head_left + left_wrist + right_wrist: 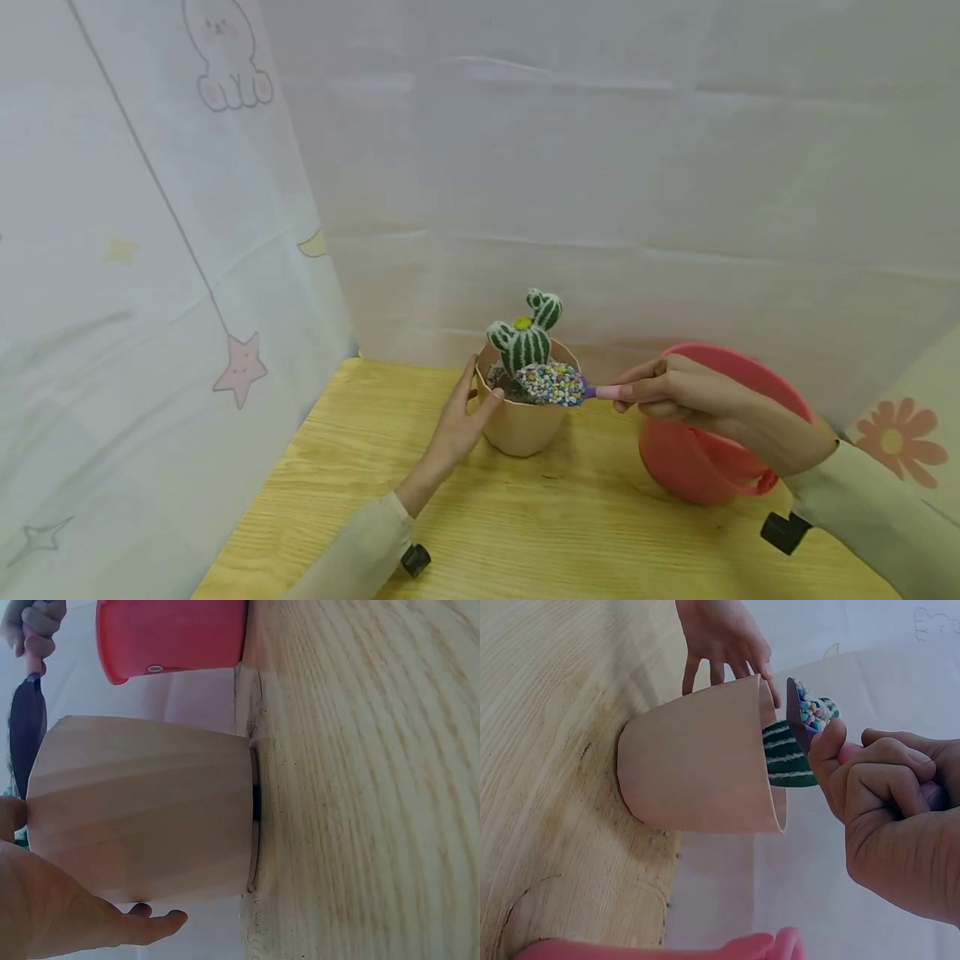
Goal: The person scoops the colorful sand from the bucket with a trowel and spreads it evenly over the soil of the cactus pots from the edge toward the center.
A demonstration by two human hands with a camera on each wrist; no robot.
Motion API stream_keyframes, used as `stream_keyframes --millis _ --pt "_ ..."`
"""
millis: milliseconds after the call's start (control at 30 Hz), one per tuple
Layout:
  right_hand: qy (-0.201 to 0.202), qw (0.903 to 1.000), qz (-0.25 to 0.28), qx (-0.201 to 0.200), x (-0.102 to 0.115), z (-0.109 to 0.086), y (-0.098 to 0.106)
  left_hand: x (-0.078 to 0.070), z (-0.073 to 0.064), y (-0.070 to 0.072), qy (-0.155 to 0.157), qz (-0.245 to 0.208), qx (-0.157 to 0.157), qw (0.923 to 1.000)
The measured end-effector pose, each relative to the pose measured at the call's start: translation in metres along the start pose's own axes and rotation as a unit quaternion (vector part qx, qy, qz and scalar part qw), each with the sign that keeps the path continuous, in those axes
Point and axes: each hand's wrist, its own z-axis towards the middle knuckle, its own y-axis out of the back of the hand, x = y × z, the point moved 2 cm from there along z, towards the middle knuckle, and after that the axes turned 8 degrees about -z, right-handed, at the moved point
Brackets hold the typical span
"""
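Observation:
My right hand grips the pink handle of a small purple garden trowel. Its blade carries a heap of colourful pebbles and is held level over the right front of the pot's mouth. The beige pot stands upright on the table with a green-and-white knitted cactus in it, topped by a yellow flower. Dark, soil-like filling shows around the cactus. My left hand rests against the pot's left side, fingers spread and fairly straight, thumb at the rim.
A red bucket stands on the table to the right, below my right forearm; its inside is mostly hidden. Pale printed cloth hangs behind and to the left of the wooden table. A few loose pebbles lie beside the pot.

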Motion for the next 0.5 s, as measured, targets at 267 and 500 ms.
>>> stream_keyframes --millis 267,500 --pt "-0.012 0.9991 0.003 0.04 -0.001 0.029 -0.008 0.0 0.001 -0.003 -0.004 -0.017 -0.002 0.9998" --pt "-0.026 0.9936 0.064 0.089 -0.007 0.049 -0.016 0.008 0.005 -0.005 -0.015 -0.016 -0.006 0.9997"
